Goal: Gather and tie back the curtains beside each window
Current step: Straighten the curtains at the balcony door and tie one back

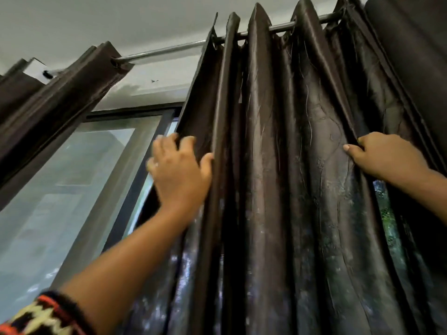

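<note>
Curtain (278,141) hangs straight down off the rod (169,48), long axis vertical, pleats running top to bottom right in front of me, w/ both hands on it at about the same height. My L hand (180,170) is at its free edge, the side nearest the window (72,165). Its fingers are hooked over the edge and the thumb is pressed on the front of the first pleat, so it grips cloth, though it's a bit blurred. My R hand (384,155) is several pleats over to the right, fingers dug into a fold and thumb on the front, pinching the fabric. All the loose width lies btw the two hands. That's what the next move turns on, imo: the panel has to bunch toward the right, away from the glass. So the L hand is the one to travel, sweeping sideways along the rod's line toward the R hand, which I'd hold as anchor. No tie-back visible in view, so can't say where it is. Other curtain (48,105) sits bunched at far left of the rod, well apart from this one.
</note>
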The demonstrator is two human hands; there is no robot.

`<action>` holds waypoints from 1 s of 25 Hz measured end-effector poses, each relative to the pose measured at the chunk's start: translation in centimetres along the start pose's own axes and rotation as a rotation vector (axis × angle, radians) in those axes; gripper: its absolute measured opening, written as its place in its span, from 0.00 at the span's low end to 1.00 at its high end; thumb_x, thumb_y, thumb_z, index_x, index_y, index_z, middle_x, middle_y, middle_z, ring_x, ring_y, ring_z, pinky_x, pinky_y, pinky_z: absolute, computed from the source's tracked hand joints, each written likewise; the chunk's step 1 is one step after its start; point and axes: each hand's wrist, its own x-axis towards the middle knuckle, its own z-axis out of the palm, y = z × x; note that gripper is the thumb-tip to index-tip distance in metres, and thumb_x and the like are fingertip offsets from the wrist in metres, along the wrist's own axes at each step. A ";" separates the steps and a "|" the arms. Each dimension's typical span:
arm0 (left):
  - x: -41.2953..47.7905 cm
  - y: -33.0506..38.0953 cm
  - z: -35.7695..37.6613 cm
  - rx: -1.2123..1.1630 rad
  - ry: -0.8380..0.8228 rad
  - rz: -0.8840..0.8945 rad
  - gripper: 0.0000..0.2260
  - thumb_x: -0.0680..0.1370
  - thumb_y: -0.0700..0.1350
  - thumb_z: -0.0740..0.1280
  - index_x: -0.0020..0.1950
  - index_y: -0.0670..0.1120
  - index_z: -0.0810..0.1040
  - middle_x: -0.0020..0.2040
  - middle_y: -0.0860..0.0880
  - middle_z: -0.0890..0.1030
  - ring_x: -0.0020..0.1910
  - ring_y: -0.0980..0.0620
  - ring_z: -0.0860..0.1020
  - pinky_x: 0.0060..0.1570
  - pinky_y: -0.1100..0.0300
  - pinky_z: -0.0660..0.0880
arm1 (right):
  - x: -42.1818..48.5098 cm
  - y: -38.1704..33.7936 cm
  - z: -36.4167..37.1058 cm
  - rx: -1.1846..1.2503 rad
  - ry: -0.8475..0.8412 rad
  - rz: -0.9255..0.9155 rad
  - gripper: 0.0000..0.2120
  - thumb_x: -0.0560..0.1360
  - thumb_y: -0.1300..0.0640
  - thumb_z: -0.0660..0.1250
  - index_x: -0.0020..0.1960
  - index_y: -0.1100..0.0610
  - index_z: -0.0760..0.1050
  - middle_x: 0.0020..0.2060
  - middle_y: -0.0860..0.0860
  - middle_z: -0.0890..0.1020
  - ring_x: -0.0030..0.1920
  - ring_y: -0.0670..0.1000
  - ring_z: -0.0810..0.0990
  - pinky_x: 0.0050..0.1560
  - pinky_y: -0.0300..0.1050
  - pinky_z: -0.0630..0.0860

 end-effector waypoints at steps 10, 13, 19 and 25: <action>0.3 -10.9 -0.1 0.065 -0.400 -0.419 0.15 0.75 0.38 0.64 0.61 0.39 0.73 0.57 0.32 0.76 0.56 0.33 0.74 0.52 0.46 0.70 | -0.2 -0.2 0.0 0.028 0.013 -0.008 0.17 0.79 0.47 0.57 0.36 0.57 0.65 0.36 0.58 0.71 0.45 0.63 0.76 0.39 0.47 0.67; -0.4 -10.7 0.4 0.074 -0.348 -0.372 0.16 0.77 0.42 0.63 0.64 0.39 0.70 0.58 0.34 0.75 0.60 0.33 0.71 0.52 0.44 0.69 | -0.2 0.1 0.0 0.039 0.009 -0.009 0.20 0.79 0.48 0.57 0.32 0.59 0.63 0.30 0.54 0.70 0.40 0.61 0.74 0.38 0.46 0.66; -1.6 -9.1 0.3 -0.048 -0.392 -0.571 0.18 0.81 0.46 0.51 0.34 0.39 0.63 0.31 0.47 0.63 0.30 0.50 0.63 0.38 0.54 0.60 | -0.4 0.8 -0.3 0.031 0.000 -0.024 0.21 0.79 0.49 0.57 0.31 0.58 0.64 0.27 0.55 0.70 0.33 0.57 0.71 0.34 0.46 0.65; -2.6 -6.7 0.2 -0.093 -0.225 -0.264 0.11 0.77 0.37 0.61 0.59 0.42 0.74 0.38 0.40 0.77 0.40 0.37 0.74 0.39 0.53 0.65 | -0.1 1.6 -0.2 0.014 0.040 -0.048 0.19 0.79 0.49 0.57 0.32 0.57 0.64 0.30 0.55 0.69 0.38 0.59 0.72 0.37 0.47 0.65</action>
